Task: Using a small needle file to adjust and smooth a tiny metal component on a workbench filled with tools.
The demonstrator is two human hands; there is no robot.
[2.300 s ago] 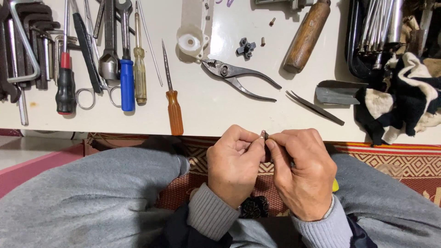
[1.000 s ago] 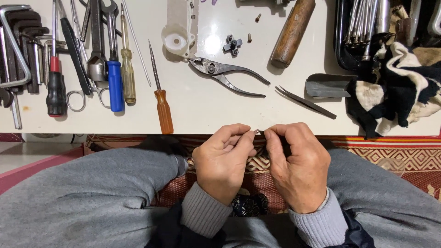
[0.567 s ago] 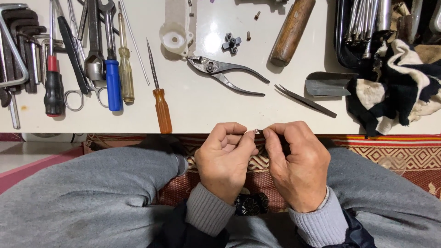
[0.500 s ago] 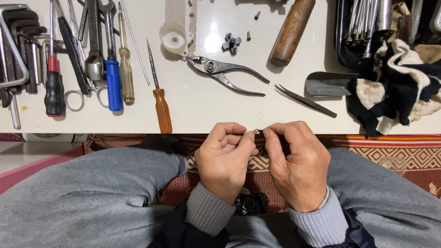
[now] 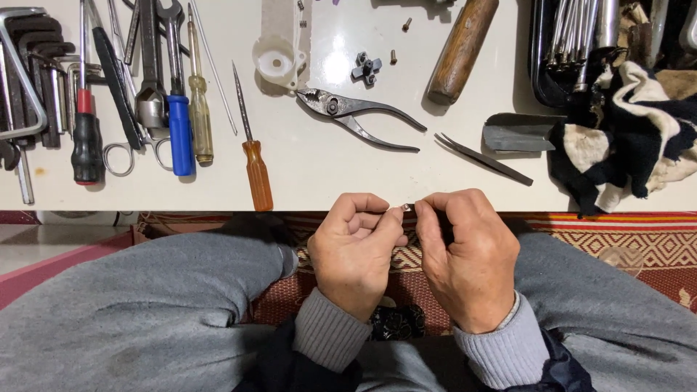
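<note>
My left hand (image 5: 356, 250) and my right hand (image 5: 468, 254) meet over my lap, just below the white table's front edge (image 5: 181, 199). Both pinch a tiny metal part (image 5: 407, 208) between thumbs and fingertips; most of it is hidden by the fingers. The hands touch at the fingertips. Grey sleeves cover both wrists. Nearest on the table are the orange-handled screwdriver (image 5: 255, 163), the slip-joint pliers (image 5: 356, 116) and dark tweezers (image 5: 483, 158).
Hex keys (image 5: 33, 69), a red-and-black screwdriver (image 5: 86, 131), a blue-handled tool (image 5: 178, 134), wrenches and small scissors (image 5: 120, 156) lie at the left. A white plastic piece (image 5: 279, 51), small screws, a wooden handle (image 5: 461, 47), a metal scraper (image 5: 519, 132) and a black-and-white rag (image 5: 624, 134) lie to the right. A patterned rug (image 5: 624, 236) is underneath.
My hands stay together on the small part, fingers shifting only slightly. The view has drifted a little, so the table's tools sit slightly differently in the frame.
</note>
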